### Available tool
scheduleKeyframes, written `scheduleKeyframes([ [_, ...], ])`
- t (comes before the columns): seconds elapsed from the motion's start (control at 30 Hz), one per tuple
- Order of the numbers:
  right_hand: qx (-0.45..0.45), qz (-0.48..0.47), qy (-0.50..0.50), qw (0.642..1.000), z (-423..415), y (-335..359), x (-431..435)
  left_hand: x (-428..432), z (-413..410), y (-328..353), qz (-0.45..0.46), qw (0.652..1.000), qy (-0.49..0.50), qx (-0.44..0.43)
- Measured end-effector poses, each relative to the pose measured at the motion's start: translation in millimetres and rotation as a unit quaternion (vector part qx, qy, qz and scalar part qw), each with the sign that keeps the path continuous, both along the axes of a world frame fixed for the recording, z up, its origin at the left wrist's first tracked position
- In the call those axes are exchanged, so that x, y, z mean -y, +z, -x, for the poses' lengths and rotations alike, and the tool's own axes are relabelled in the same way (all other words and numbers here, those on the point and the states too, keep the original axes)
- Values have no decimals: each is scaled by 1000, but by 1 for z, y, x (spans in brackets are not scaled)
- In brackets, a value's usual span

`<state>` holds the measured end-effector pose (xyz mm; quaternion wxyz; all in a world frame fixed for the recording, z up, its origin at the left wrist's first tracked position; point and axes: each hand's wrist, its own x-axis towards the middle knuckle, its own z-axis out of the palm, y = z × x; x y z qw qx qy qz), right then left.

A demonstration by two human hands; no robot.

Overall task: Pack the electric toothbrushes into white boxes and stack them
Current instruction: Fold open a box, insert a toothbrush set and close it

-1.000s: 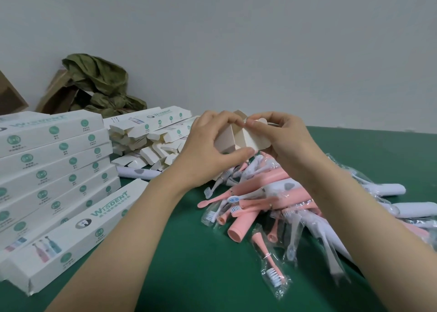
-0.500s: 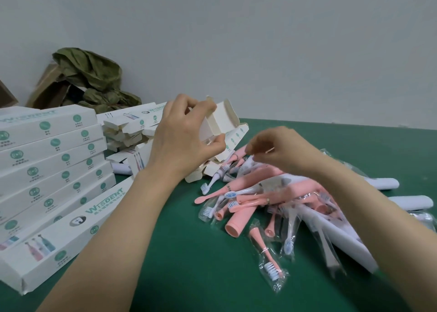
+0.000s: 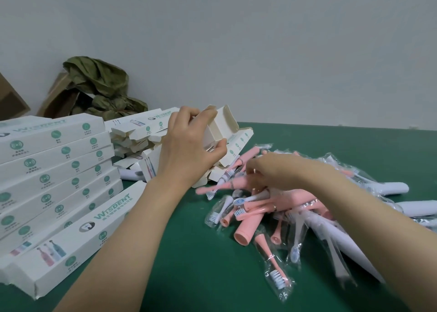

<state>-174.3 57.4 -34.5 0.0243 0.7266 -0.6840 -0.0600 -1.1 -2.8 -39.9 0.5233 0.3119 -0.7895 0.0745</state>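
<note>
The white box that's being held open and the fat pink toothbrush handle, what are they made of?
The white box looks like thin cardboard: matte, printed outside, plain cream inside, with folded flaps. The pink toothbrush handle looks like smooth plastic, a moulded tube with a soft sheen, though a rubbery coating can't be ruled out.

On the worktop (image 3: 189, 276) the stack of boxes (image 3: 54, 169) stands at our left, the heap of toothbrushes (image 3: 272, 207) at our right. Between them, further back, lie the flat boxes (image 3: 132, 138), and before these our left hand (image 3: 186, 153) holds the open box (image 3: 223, 125).
</note>
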Motion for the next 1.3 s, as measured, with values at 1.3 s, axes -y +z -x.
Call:
scheduleKeyframes([
  [1.3,625,219,38,748,-4,94,-18,3,0,5,-51,997,47,-28],
])
